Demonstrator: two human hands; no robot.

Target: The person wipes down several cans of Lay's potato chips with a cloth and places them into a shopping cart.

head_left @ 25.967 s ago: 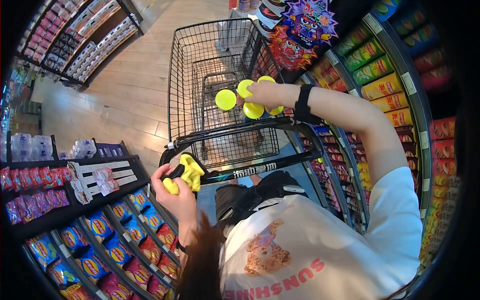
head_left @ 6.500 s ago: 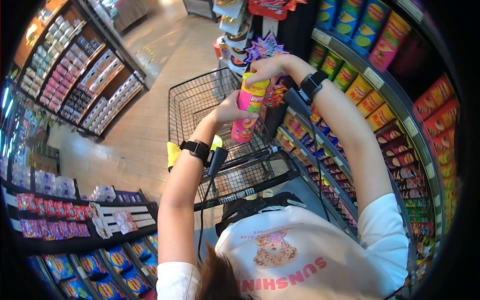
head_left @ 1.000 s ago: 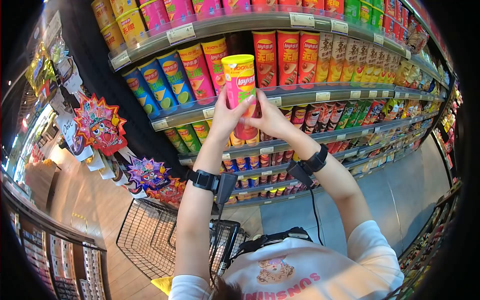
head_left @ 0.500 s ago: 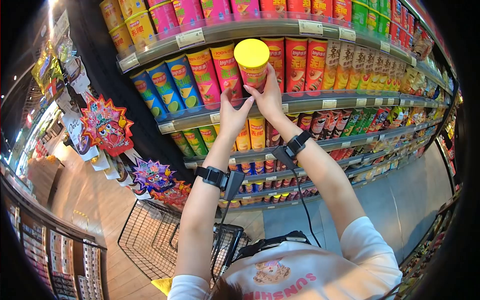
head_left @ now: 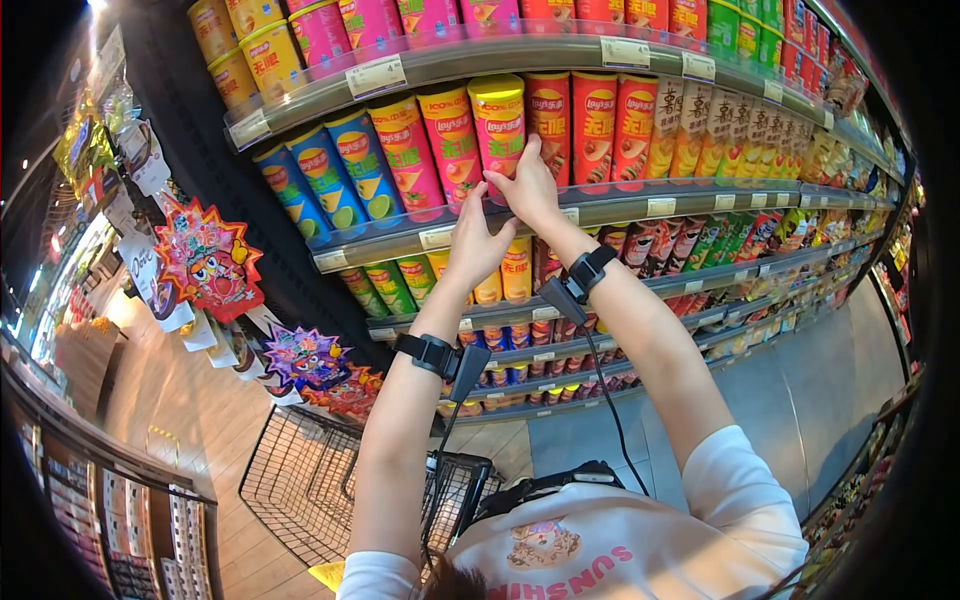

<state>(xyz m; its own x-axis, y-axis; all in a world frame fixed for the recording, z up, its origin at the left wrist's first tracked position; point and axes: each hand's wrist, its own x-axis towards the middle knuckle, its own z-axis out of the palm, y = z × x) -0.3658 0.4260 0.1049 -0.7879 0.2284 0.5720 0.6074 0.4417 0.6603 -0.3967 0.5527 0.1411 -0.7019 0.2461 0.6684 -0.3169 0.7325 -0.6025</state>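
Note:
A pink chip can with a yellow lid (head_left: 499, 120) stands upright in the middle shelf row, between a similar pink can (head_left: 452, 135) and a red can (head_left: 549, 120). My right hand (head_left: 530, 190) is at the can's lower right, fingers apart, with the thumb across its lower front and the fingertips along its side. Below its lower left, by the shelf's front edge, my left hand (head_left: 480, 245) has thumb and fingers spread. Neither hand is wrapped round the can. The fingers' exact contact with it is hard to tell.
Shelf rails with price tags (head_left: 625, 51) run above and below the row. Blue cans (head_left: 355, 170) are on the left, patterned yellow cans (head_left: 690, 130) on the right. A wire shopping cart (head_left: 300, 470) is at lower left, near hanging starburst signs (head_left: 210, 260).
The yellow-lidded can, earlier tilted toward me between both hands, now stands upright in the row. My hands have shifted slightly down and loosened around it.

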